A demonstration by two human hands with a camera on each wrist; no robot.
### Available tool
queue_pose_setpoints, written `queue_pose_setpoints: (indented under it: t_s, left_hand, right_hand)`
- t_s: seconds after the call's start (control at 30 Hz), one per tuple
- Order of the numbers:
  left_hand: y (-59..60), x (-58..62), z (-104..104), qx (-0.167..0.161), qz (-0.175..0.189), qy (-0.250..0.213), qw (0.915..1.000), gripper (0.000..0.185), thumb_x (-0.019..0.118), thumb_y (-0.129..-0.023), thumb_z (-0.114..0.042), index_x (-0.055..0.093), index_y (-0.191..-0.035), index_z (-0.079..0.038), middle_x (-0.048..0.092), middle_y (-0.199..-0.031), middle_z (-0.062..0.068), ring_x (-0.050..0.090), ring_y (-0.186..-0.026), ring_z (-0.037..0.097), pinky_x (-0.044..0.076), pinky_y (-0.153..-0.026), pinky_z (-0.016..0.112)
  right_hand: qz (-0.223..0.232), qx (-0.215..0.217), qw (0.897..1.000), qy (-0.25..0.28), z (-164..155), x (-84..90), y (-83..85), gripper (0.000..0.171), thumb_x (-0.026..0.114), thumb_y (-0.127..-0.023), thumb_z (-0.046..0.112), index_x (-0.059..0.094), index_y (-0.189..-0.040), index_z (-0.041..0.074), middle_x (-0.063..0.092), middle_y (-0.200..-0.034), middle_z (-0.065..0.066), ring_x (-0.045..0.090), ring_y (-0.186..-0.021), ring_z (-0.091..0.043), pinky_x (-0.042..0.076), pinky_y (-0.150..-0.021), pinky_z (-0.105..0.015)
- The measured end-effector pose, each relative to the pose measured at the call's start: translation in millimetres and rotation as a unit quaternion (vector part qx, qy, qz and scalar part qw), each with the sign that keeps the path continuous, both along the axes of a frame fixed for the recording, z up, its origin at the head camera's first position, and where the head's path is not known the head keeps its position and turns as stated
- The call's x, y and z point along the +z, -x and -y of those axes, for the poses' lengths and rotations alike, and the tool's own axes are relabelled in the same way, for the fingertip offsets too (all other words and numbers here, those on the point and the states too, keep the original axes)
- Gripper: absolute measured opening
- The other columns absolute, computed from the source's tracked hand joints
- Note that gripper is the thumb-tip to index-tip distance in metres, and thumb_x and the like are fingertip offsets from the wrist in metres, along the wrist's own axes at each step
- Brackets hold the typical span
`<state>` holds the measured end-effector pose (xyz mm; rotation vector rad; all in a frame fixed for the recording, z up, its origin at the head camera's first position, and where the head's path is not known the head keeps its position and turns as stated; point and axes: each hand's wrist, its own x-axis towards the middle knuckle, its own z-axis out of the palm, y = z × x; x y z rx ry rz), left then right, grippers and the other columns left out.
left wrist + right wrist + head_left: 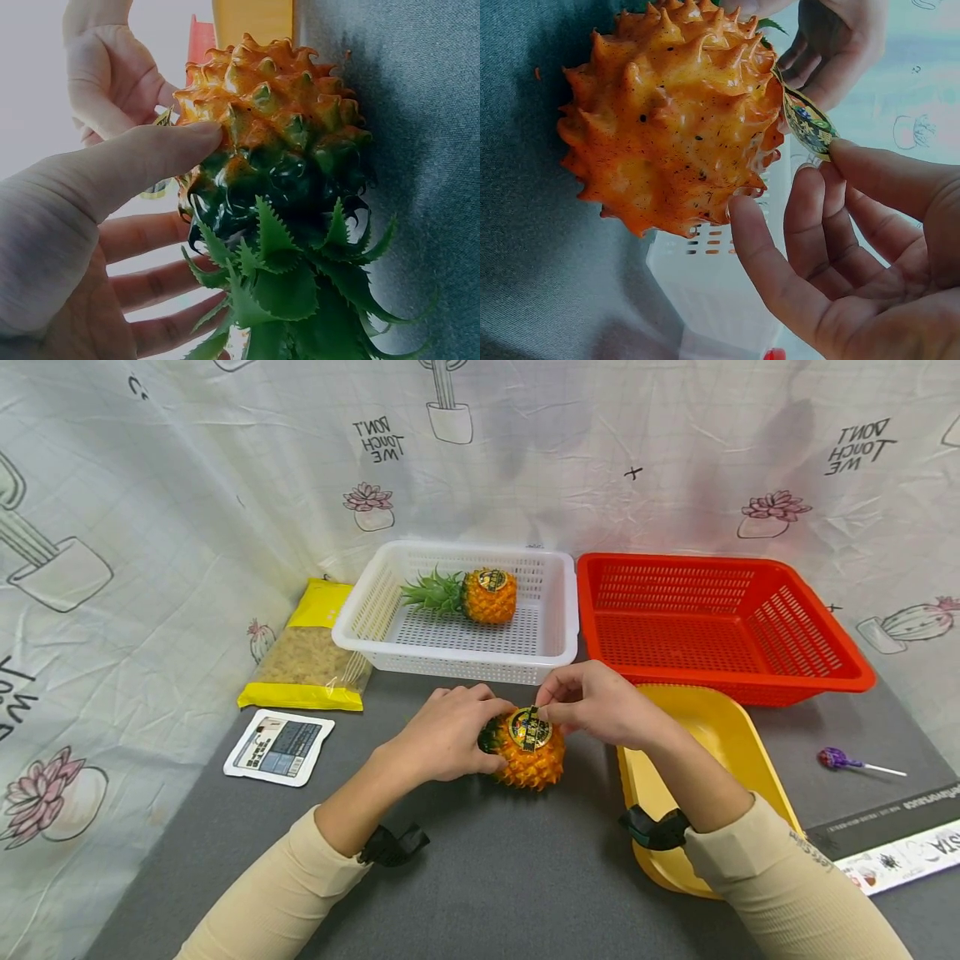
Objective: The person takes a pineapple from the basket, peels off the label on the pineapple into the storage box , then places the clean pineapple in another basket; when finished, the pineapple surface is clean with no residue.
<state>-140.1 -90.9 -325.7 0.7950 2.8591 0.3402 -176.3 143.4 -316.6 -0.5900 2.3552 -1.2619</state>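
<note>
Both sleeved arms are reaching in: left hand [448, 732] is gripping the pineapple [529, 756], right hand [596, 703] is pinching its label [529, 728], which is risking tearing.

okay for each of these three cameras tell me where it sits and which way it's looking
Head: above the table, facing forward and down; both forearms, left hand and right hand on the pineapple.
Left wrist: beside the left palm, facing the pineapple's leafy crown; left fingers show.
Right wrist: by the right palm, facing the pineapple's base; right fingers at its label.
All three share the pineapple.
</note>
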Motion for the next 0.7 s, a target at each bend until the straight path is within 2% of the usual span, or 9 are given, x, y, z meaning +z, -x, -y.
queue_pose_setpoints:
  t_s: [0.27, 0.5, 0.7]
  left_hand:
    - [-0.1, -1.7, 0.2, -0.002, -0.003, -0.004, 1.0, 0.068, 0.084, -0.085, -0.044, 0.061, -0.144, -0.019, 0.063, -0.131, 0.004, 0.06, -0.118, 0.028, 0.044, -0.1, 0.05]
    - [0.5, -3.1, 1.1, 0.0, 0.0, -0.009, 1.0, 0.068, 0.084, -0.085, -0.043, 0.061, -0.145, -0.02, 0.063, -0.132, 0.004, 0.06, -0.119, 0.028, 0.044, -0.102, 0.05]
    - [0.2, -2.8, 1.1, 0.0, -0.002, -0.011, 0.9999, 0.068, 0.084, -0.085, -0.043, 0.061, -0.144, -0.02, 0.063, -0.132, 0.003, 0.06, -0.119, 0.028, 0.044, -0.101, 0.05]
  right_hand:
    - [0.002, 0.002, 1.0, 0.006, -1.2, 0.9, -0.6, 0.009, 0.072, -0.095, 0.011, 0.071, -0.1, 0.004, 0.068, -0.091, -0.01, 0.065, -0.085, -0.027, 0.061, -0.08, -0.041]
    - [0.009, -0.001, 1.0, 0.013, -2.2, -0.4, -1.1, 0.01, 0.073, -0.094, 0.012, 0.071, -0.1, 0.004, 0.067, -0.091, -0.01, 0.063, -0.083, -0.028, 0.059, -0.077, -0.035]
    - [0.015, 0.0, 1.0, 0.018, -2.8, -0.1, -1.2, 0.011, 0.072, -0.094, 0.012, 0.071, -0.101, 0.003, 0.067, -0.091, -0.011, 0.063, -0.084, -0.029, 0.059, -0.08, -0.038]
